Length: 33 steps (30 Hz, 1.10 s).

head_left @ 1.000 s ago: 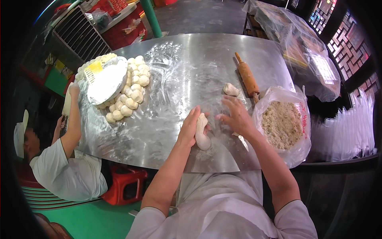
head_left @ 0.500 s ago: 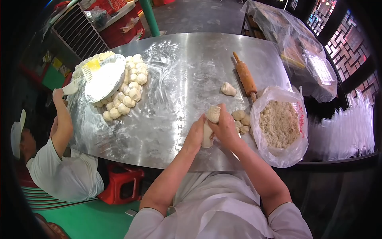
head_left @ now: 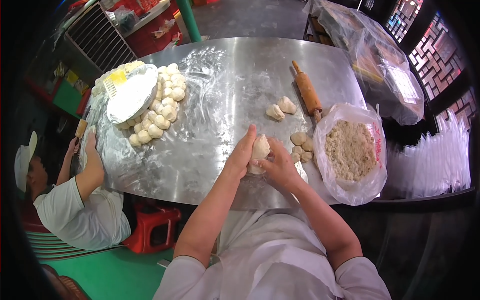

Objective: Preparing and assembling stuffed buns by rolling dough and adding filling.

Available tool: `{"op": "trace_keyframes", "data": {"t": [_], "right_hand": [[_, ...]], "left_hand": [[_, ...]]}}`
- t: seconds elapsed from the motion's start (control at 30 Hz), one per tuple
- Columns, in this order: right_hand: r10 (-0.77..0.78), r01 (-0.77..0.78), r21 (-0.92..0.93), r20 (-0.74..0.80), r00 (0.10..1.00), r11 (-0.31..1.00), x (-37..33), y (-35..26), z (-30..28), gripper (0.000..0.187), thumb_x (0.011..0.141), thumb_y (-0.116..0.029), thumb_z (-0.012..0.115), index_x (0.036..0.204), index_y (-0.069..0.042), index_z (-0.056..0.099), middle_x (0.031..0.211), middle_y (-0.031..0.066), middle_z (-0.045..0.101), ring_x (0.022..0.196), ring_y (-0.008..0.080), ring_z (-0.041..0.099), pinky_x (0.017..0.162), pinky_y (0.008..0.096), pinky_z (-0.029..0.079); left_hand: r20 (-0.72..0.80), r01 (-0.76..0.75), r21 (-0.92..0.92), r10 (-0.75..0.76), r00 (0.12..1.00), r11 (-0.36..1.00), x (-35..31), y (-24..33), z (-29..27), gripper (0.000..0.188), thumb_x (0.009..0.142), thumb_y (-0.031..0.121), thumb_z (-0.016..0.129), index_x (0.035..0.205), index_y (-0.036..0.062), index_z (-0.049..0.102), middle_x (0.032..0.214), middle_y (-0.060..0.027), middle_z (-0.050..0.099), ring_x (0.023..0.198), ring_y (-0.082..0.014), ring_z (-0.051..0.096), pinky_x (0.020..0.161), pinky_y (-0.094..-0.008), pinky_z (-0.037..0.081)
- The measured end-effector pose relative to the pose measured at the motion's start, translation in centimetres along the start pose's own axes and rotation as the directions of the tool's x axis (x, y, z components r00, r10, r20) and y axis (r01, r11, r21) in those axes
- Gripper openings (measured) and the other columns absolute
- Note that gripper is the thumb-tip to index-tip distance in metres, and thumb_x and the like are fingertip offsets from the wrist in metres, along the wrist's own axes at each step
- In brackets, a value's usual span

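Observation:
Near the front edge of the steel table, my left hand (head_left: 239,156) and my right hand (head_left: 281,169) are both closed around a pale lump of dough (head_left: 260,147). My left palm presses its left side, and the right fingers wrap its right side and lower end. Ahead of my hands, two torn dough pieces (head_left: 275,112) lie side by side. Several small, flattened dough balls (head_left: 298,139) are clustered right of my right hand. Beyond them is a wooden rolling pin (head_left: 307,93), its near handle against a clear plastic bag (head_left: 351,149) of crumbly beige filling.
At the table's left, a white basin (head_left: 129,102) of flour with a yellow scraper (head_left: 116,80) sits among many round dough balls (head_left: 170,95). A co-worker (head_left: 80,205) at the left edge holds a small rolling pin (head_left: 81,128). Plastic-covered racks (head_left: 370,60) stand far right.
The dough piece that was in my right hand now lies beside the other torn piece. Both hands have come together around the remaining lump. The co-worker's hands have moved down along the table edge.

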State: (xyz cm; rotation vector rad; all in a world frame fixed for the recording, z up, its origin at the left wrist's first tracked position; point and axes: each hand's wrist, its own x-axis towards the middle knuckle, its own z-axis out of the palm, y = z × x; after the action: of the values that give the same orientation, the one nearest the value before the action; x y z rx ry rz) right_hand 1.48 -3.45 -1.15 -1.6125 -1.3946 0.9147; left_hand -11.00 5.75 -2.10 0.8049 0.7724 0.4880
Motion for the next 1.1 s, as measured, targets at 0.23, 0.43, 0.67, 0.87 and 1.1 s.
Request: {"op": "trace_keyframes", "data": {"t": [0.23, 0.43, 0.67, 0.87, 1.1], "right_hand": [[-0.069, 0.064, -0.026, -0.243, 0.968, 0.998, 0.1, 1.7, 0.6, 0.037, 0.081, -0.014, 0.074, 0.104, 0.0, 0.048, 0.097, 0.021, 0.053, 0.093, 0.0402, 0.054, 0.077, 0.0481, 0.045], [-0.216, 0.168, -0.172, -0.311, 0.925, 0.971, 2.9, 2.5, -1.2, 0.033, 0.084, -0.01, 0.068, 0.106, 0.0, 0.045, 0.102, 0.0253, 0.054, 0.096, 0.0448, 0.055, 0.079, 0.0515, 0.044], [-0.086, -0.056, -0.482, -0.268, 0.96, 0.874, 1.4, 3.5, -7.0, 0.036, 0.082, -0.013, 0.073, 0.112, -0.002, 0.056, 0.101, 0.0208, 0.062, 0.102, 0.0406, 0.058, 0.085, 0.0472, 0.049], [-0.237, 0.102, -0.823, -0.04, 0.971, 0.559, -2.3, 5.5, -5.1, 0.024, 0.079, -0.015, 0.071, 0.1, -0.005, 0.064, 0.101, 0.0136, 0.064, 0.104, 0.032, 0.061, 0.082, 0.0432, 0.051], [-0.209, 0.132, -0.714, -0.02, 0.978, 0.688, -3.1, 4.8, -4.1, 0.029, 0.08, -0.015, 0.071, 0.107, -0.007, 0.067, 0.105, 0.012, 0.063, 0.105, 0.0307, 0.057, 0.089, 0.0423, 0.046]], "left_hand": [[-0.043, 0.041, -0.366, -0.061, 0.997, 0.93, -0.4, -2.8, 2.0, 0.049, 0.101, 0.051, 0.052, 0.119, 0.0056, 0.062, 0.107, -0.0077, 0.069, 0.089, -0.0186, 0.071, 0.067, -0.0323, 0.06], [-0.066, -0.053, -0.028, 0.051, 0.997, 0.998, -1.0, -3.4, 1.8, 0.039, 0.103, 0.045, 0.049, 0.101, 0.0068, 0.061, 0.083, -0.005, 0.065, 0.057, -0.0125, 0.057, 0.045, -0.0268, 0.042], [0.031, -0.15, 0.147, 0.146, 0.989, 0.978, -3.2, -0.6, -1.5, 0.05, 0.102, 0.034, 0.052, 0.138, -0.0012, 0.051, 0.105, -0.0138, 0.069, 0.073, -0.0164, 0.064, 0.059, -0.0244, 0.049], [0.126, -0.076, 0.32, 0.037, 0.991, 0.944, -4.4, -2.1, -2.6, 0.062, 0.093, 0.003, 0.059, 0.15, -0.0034, 0.036, 0.127, -0.0118, 0.058, 0.106, -0.0165, 0.061, 0.09, -0.0325, 0.053], [0.052, -0.119, 0.94, 0.21, 0.976, 0.319, -4.2, -3.1, -2.5, 0.036, 0.084, 0.016, 0.074, 0.117, 0.0049, 0.066, 0.109, -0.0084, 0.062, 0.098, -0.0243, 0.065, 0.086, -0.0349, 0.052]]}}
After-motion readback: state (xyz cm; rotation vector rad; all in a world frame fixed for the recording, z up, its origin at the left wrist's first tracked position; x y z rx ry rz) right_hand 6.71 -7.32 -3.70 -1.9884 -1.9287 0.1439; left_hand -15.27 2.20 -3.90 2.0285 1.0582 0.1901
